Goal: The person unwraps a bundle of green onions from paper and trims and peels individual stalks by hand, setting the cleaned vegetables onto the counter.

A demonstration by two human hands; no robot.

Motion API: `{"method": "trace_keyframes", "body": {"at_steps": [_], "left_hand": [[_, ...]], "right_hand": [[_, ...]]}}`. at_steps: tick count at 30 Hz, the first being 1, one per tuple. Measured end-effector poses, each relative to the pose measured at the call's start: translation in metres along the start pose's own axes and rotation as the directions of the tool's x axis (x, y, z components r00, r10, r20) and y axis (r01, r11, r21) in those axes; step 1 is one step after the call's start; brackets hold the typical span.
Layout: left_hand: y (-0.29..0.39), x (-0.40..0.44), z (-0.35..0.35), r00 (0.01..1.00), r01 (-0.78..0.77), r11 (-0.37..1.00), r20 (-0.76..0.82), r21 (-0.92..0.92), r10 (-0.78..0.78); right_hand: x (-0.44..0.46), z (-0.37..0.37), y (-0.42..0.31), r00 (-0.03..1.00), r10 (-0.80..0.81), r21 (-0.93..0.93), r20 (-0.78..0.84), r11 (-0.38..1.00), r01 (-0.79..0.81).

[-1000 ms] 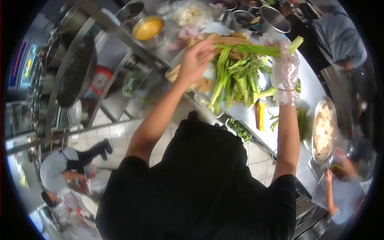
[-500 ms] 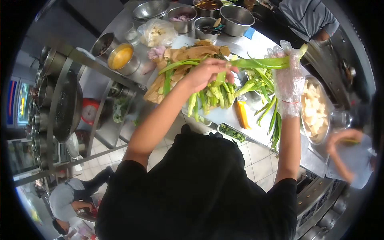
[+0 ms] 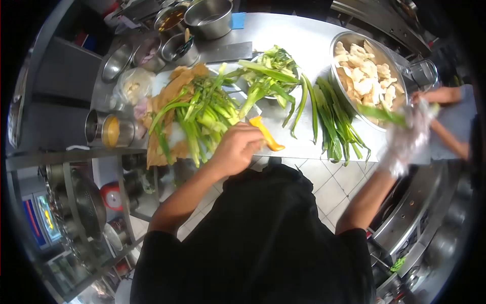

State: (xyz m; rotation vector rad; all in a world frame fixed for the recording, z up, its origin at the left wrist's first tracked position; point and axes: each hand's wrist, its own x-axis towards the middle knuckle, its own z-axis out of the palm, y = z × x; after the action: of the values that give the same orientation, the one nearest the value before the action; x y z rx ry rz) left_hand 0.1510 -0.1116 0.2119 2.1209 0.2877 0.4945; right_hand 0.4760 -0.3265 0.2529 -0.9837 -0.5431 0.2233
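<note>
My right hand [image 3: 411, 126], in a clear plastic glove, is closed round a green leek-like stalk [image 3: 382, 114] at the right, beside a bowl of pale pieces. Motion blurs the hand and stalk. My bare left hand [image 3: 239, 148] is near the table's front edge, its fingers curled together; whatever they may hold is hidden. Just beyond its fingertips lies a yellow-handled tool [image 3: 267, 135]. A heap of cut green stalks [image 3: 202, 121] lies on brown paper [image 3: 158, 154] to the left. Long green leaves [image 3: 331, 121] lie to the right of the tool.
A steel bowl [image 3: 331, 53] of pale pieces [image 3: 367, 76] stands at the right. A bowl of greens [image 3: 276, 76] stands mid-table. A cleaver-like blade [image 3: 228, 52] lies behind it. Steel pots [image 3: 210, 20] line the back left. Another person's arm [image 3: 445, 95] is at the right.
My view has turned to the right. My right hand has carried the stalk right, past the bowl of pale pieces. My left hand has left the stalk and drawn back to the table's front edge.
</note>
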Motion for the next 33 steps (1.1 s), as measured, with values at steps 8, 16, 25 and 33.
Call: {"method": "trace_keyframes", "body": {"at_steps": [8,16,25,33], "left_hand": [[-0.079,0.147,0.02,0.972,0.194,0.909,-0.196,0.369,-0.128],[-0.058,0.008,0.009,0.912,0.342,0.937,-0.266,0.074,-0.312],[-0.083,-0.221,0.019,0.431,0.519,0.756,-0.641,-0.4,-0.635],[-0.115,-0.244,-0.04,0.169,0.49,0.769,-0.821,-0.411,-0.546]], "right_hand": [[-0.055,0.036,0.071,0.86,0.393,-0.946,0.325,0.139,0.294],[-0.099,0.023,0.126,0.805,0.165,-0.82,0.569,0.183,0.542],[-0.177,0.187,0.169,0.306,0.178,-0.327,0.935,0.766,0.553],[-0.246,0.366,0.226,-0.23,0.052,0.162,0.972,0.565,0.809]]}}
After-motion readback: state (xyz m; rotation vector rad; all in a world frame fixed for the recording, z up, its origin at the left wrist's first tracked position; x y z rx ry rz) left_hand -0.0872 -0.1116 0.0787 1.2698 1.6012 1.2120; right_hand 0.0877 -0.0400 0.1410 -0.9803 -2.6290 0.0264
